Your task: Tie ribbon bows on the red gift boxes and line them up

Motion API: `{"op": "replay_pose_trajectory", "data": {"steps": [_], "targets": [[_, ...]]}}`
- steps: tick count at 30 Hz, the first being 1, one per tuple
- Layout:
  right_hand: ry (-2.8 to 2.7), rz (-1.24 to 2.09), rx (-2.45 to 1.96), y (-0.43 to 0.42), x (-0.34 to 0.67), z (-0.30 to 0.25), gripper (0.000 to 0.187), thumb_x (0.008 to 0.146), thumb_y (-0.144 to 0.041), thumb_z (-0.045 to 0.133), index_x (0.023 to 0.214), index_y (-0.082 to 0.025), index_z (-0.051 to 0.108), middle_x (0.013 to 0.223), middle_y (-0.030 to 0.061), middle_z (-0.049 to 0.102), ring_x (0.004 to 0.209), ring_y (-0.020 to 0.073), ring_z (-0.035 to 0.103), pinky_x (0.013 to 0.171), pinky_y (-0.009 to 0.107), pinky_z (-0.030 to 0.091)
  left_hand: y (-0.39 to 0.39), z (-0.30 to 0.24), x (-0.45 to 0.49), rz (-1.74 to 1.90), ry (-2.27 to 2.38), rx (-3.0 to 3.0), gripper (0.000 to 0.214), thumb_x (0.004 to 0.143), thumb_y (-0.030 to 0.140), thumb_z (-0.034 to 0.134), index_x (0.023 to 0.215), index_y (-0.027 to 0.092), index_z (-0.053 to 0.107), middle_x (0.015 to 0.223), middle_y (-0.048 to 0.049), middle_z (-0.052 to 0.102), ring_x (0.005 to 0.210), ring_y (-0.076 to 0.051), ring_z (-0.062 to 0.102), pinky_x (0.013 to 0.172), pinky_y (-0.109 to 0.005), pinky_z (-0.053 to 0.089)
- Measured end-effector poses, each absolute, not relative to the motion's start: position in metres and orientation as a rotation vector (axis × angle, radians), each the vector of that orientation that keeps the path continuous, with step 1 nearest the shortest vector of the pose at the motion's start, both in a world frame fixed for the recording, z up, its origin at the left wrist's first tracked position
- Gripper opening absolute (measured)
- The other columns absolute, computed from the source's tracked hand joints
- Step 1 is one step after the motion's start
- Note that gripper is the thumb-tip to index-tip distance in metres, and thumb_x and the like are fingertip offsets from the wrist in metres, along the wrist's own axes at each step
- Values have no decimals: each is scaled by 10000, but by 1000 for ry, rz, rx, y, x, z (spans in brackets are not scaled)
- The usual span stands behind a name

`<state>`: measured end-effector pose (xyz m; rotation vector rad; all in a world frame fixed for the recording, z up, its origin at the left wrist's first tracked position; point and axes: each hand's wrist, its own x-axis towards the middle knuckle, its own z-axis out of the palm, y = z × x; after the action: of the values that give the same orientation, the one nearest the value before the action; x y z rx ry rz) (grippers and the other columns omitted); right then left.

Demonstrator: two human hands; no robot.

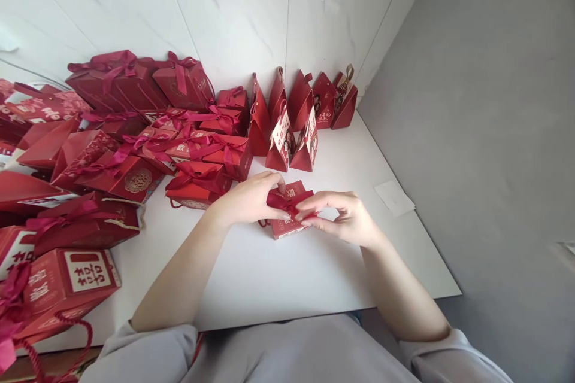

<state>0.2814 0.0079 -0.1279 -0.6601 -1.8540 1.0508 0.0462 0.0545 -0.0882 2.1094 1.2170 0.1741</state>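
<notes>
A small red gift box (287, 228) with pale lettering lies on the white table before me, a dark red ribbon (291, 206) tied across its top. My left hand (256, 197) reaches over the box's left side, thumb and fingers curled around the ribbon's left part. From the right, my right hand (344, 215) pinches the ribbon's right part between thumb and fingertips. A bit of red cord shows at the box's left edge, below my left hand. My fingers hide part of the bow.
Many red boxes with ribbon bows (197, 182) crowd the table's left side. Triangular red boxes (305, 99) stand against the marbled wall (238, 6). A white paper (394, 197) lies near the right edge, beside a grey wall (485, 119).
</notes>
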Motion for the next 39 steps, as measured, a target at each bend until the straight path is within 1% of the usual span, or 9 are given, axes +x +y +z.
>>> {"op": "replay_pose_trajectory", "data": {"steps": [3, 6, 11, 16, 26, 29, 32, 36, 39], "targets": [[-2027, 1077, -567, 8, 282, -127, 207, 893, -162, 716, 1086, -233, 743, 1029, 28, 786, 910, 169, 748, 821, 289, 604, 55, -90, 45, 173, 1239, 2099, 423, 699, 479, 799, 962, 232, 578, 1079, -34, 634, 963, -257, 614, 706, -308, 430], [-2112, 1022, -529, 12, 278, -127, 150, 910, -173, 698, 1044, -216, 753, 991, 38, 788, 879, 170, 739, 805, 300, 597, 56, -90, 44, 220, 1169, 2104, 414, 696, 461, 807, 975, 234, 602, 1133, -44, 624, 1037, -268, 603, 774, -326, 458], [-2160, 907, -485, 12, 275, -127, 117, 916, -166, 690, 996, -222, 755, 905, 35, 786, 818, 175, 713, 780, 329, 580, 59, -95, 51, 331, 955, 2041, 258, 901, 483, 607, 939, 233, 656, 1175, -38, 634, 1185, -256, 561, 967, -357, 445], [-2025, 905, -485, 7, 279, -125, 132, 929, -143, 663, 1016, -205, 739, 932, 55, 782, 848, 173, 730, 774, 314, 597, 63, -108, 58, 402, 1074, 2051, 234, 868, 424, 672, 824, 205, 600, 964, -23, 653, 979, -227, 615, 859, -347, 467], [-2290, 1101, -594, 2, 280, -126, 103, 941, -181, 641, 968, -216, 734, 948, 29, 779, 821, 166, 742, 758, 290, 601, 59, -110, 57, 376, 1272, 1979, 342, 827, 488, 706, 1011, 257, 534, 1025, -10, 666, 936, -244, 657, 816, -378, 507], [-2020, 1350, -623, 7, 292, -122, 69, 893, -276, 719, 896, -207, 723, 834, 17, 759, 663, 148, 715, 632, 274, 603, 61, -104, 52, 413, 1225, 1950, 379, 845, 543, 671, 1047, 252, 539, 1138, -36, 660, 1044, -253, 647, 900, -395, 504], [-1474, 1192, -929, 19, 298, -126, 237, 944, -406, 645, 822, -204, 671, 692, -11, 681, 514, 104, 605, 498, 233, 529, 64, -95, 42, 448, 1229, 1822, 406, 875, 612, 597, 1048, 249, 544, 1176, -47, 659, 1097, -247, 640, 919, -382, 509], [-1395, 1223, -1144, 37, 288, -147, 352, 907, -536, 646, 833, -192, 670, 786, 11, 667, 673, 126, 628, 624, 251, 542, 67, -91, 24, 386, 1375, 1847, 450, 844, 652, 604, 1042, 248, 574, 1160, -66, 668, 1096, -270, 639, 866, -374, 519], [-1431, 1289, -1133, 44, 282, -159, 363, 874, -543, 683, 833, -183, 663, 843, 32, 686, 764, 163, 648, 753, 310, 553, 69, -92, 11, 226, 1313, 1956, 648, 721, 621, 745, 1233, 264, 567, 1348, -100, 598, 1243, -321, 575, 927, -379, 503]]}}
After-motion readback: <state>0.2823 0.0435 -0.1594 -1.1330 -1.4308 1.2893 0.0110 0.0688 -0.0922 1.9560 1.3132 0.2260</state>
